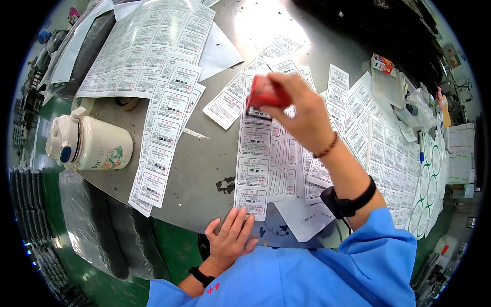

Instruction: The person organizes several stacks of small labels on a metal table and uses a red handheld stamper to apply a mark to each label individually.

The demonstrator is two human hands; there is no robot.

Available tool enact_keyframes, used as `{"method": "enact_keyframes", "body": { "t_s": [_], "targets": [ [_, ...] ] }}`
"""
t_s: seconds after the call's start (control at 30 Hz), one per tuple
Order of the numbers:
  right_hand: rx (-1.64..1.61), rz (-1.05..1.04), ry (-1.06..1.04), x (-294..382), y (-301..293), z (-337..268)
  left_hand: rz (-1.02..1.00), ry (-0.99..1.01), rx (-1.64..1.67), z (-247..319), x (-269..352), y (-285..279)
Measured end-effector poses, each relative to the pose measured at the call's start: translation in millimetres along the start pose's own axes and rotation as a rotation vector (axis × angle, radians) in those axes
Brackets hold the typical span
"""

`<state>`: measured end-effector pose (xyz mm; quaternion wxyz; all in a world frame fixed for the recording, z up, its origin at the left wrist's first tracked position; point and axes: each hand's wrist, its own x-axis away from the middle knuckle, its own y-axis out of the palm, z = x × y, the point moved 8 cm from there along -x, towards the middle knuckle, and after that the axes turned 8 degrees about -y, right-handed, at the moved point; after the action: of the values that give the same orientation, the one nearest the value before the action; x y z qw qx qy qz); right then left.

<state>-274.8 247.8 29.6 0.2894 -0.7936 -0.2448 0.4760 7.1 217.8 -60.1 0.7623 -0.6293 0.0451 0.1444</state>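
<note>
My right hand (303, 103) grips a red hand stamp (268, 92), set against the upper part of a vertical strip of printed labels (254, 172). Dark printed marks show on the labels below it. The stamp's underside is hidden. My left hand (232, 234) lies with fingers spread at the table's near edge, its fingertips on the bottom end of the same strip; it grips nothing. Other label strips fan out just right of this one, partly under my right forearm. To the left, a stack of marked label strips (168, 126) lies on the grey table (191, 172).
A cream insulated jug (103, 144) stands at the left table edge, near a roll of tape (127, 103). Large label sheets (142, 50) lie at upper left, more sheets (395, 165) at right. A clear plastic box (387, 90) is at upper right. Plastic-wrapped dark bundles (99, 226) sit below left.
</note>
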Motion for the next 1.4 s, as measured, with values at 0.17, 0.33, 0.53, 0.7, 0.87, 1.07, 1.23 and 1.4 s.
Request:
{"method": "enact_keyframes", "body": {
  "t_s": [0.17, 0.33, 0.53, 0.7, 0.87, 1.07, 1.23, 1.4],
  "targets": [
    [-0.069, 0.222, -0.069, -33, -74, -24, -0.016, 0.023, 0.013, 0, 5, -2],
    [-0.046, 0.154, -0.100, -32, -67, -24, 0.022, 0.086, -0.001, 1, 23, -9],
    [-0.020, -0.030, -0.062, -22, -6, -6, 0.049, 0.096, 0.019, 0, 26, -10],
    [0.014, -0.057, -0.077, -24, 14, -1, 0.040, 0.096, 0.035, -2, 27, -9],
    [0.008, -0.034, -0.083, -27, 23, 4, 0.036, 0.099, 0.056, -2, 26, -10],
    [-0.010, -0.125, 0.030, -8, 48, 23, 0.115, 0.140, 0.083, -3, 20, -13],
    [-0.025, 0.120, -0.106, -38, -14, 3, 0.086, 0.174, 0.119, -3, 12, -20],
    [-0.434, 0.376, 0.126, -27, -115, 24, 0.106, 0.246, 0.153, 0, 19, -28]
  ]
}}
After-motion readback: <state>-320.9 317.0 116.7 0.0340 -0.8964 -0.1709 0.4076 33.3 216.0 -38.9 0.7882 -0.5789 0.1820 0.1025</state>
